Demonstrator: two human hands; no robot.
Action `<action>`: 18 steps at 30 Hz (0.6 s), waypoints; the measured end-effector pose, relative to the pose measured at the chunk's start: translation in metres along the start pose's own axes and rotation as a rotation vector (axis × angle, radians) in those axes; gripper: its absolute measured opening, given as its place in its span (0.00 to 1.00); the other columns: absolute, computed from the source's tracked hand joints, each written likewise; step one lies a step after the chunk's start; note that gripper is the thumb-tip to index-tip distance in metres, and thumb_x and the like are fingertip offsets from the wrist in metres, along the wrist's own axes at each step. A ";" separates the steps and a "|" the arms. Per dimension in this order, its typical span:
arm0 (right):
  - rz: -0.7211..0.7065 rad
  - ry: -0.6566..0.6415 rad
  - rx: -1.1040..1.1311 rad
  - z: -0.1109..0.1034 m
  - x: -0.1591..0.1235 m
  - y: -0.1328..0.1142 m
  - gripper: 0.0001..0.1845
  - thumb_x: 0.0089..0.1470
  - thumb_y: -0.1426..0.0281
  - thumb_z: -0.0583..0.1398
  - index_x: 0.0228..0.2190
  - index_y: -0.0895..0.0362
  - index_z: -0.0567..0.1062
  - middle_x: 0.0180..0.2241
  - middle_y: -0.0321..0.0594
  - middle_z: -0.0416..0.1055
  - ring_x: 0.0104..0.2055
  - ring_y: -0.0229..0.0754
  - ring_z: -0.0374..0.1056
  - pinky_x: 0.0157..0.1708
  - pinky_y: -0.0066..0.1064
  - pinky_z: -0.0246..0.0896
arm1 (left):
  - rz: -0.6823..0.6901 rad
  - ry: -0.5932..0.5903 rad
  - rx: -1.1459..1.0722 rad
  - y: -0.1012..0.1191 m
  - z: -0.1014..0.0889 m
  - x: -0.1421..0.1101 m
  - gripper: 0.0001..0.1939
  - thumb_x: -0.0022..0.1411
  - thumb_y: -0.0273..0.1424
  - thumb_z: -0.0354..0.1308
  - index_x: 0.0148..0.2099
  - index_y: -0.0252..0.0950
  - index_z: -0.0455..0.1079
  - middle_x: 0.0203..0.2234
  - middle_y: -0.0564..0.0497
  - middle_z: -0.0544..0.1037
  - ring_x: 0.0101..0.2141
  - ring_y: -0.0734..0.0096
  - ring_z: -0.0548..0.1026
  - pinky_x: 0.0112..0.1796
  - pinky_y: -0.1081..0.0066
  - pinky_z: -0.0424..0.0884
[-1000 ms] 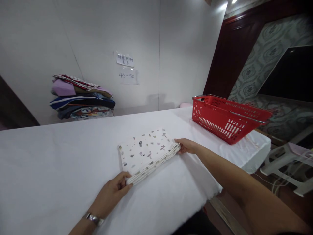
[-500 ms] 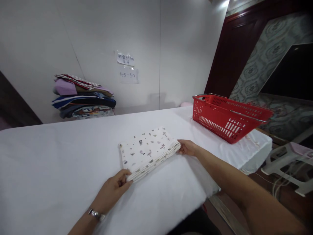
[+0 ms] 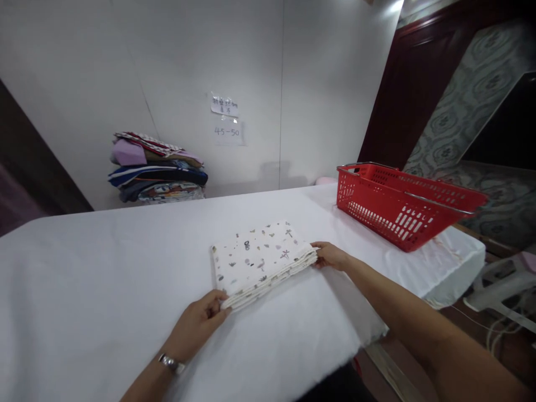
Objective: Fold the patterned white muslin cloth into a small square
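A folded white cloth printed with small palms, birds and dots lies on the white-covered table. Its layered folded edge faces me. My left hand, with a metal watch at the wrist, pinches the cloth's near left corner between thumb and fingers. At the near right corner, my right hand grips the layers, with some of its fingertips hidden behind the edge.
A red plastic basket with metal handles stands at the table's right end. Against the wall at the back left is a stack of folded fabrics. A white plastic stool stands on the floor at right.
The whole view has shifted a little, so everything appears further right. Both hands keep their hold on the cloth's near corners, and the cloth looks the same.
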State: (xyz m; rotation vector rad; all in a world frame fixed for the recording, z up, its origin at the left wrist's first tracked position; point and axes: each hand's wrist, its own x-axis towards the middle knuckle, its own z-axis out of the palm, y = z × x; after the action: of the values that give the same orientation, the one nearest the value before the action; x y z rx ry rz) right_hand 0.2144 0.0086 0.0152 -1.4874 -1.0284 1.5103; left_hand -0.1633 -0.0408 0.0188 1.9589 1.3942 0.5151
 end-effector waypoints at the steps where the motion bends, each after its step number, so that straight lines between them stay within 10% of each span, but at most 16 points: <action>1: 0.008 0.000 -0.022 -0.001 -0.001 -0.001 0.21 0.43 0.82 0.56 0.42 0.61 0.69 0.19 0.35 0.71 0.17 0.33 0.64 0.17 0.22 0.61 | 0.001 0.002 0.004 0.001 0.000 0.000 0.15 0.54 0.45 0.48 0.38 0.40 0.64 0.18 0.59 0.57 0.22 0.74 0.59 0.25 0.75 0.57; 13: 0.040 -0.053 -0.052 -0.011 -0.014 0.001 0.23 0.47 0.80 0.56 0.47 0.59 0.66 0.24 0.38 0.73 0.21 0.34 0.67 0.19 0.23 0.62 | 0.010 -0.008 0.013 -0.004 0.003 0.001 0.17 0.55 0.45 0.48 0.40 0.39 0.64 0.19 0.58 0.59 0.23 0.74 0.60 0.26 0.75 0.57; 18: 0.073 -0.106 0.031 -0.013 -0.023 -0.002 0.19 0.58 0.62 0.51 0.49 0.56 0.63 0.32 0.44 0.73 0.29 0.38 0.70 0.22 0.24 0.64 | 0.007 -0.016 0.024 -0.004 0.003 0.001 0.15 0.55 0.44 0.48 0.40 0.40 0.63 0.19 0.58 0.59 0.22 0.74 0.60 0.26 0.74 0.58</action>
State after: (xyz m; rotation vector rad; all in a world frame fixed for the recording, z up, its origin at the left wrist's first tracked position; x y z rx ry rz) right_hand 0.2279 -0.0113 0.0260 -1.4502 -1.0169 1.6644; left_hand -0.1634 -0.0401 0.0140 1.9839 1.3898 0.4867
